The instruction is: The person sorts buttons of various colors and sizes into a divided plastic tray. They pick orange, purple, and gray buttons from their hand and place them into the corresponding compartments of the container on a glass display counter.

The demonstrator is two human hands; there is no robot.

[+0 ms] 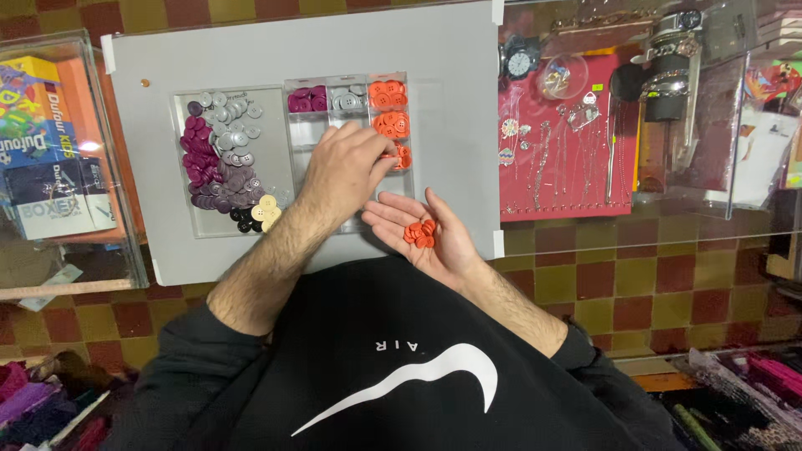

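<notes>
Right hand (428, 236), just right of frame centre: palm up, fingers loosely spread, cupping a small heap of orange buttons (420, 234) in the hollow of the palm. Left hand (342, 167), directly above and slightly left of it in the frame: back of the hand to the camera, fingertips drawn together over the lowest orange-filled cell of the clear compartment tray (288, 179), apparently pinching a button there (the tips themselves hidden by the knuckles, so not certain).

Key relation: cupped heap lying down and to the right of the left fingertips, near but apart, with only a strip of grey board (443, 108) between; no long axis to speak of, the heap being a round clump. Left hand clearly nearer the tray's right column of sorted orange buttons (390, 113), which runs top to bottom in the frame.

Further out: maroon buttons (307, 100) and grey buttons (344, 100) in the upper cells; a mixed pile (221, 159) of maroon, grey, black and cream in the large left compartment. Nothing standing between the two hands. Upper right, a red jewellery display (560, 142) under clear plastic; far left, a clear case of coloured boxes (50, 134); tiled counter (601, 276) beneath.
</notes>
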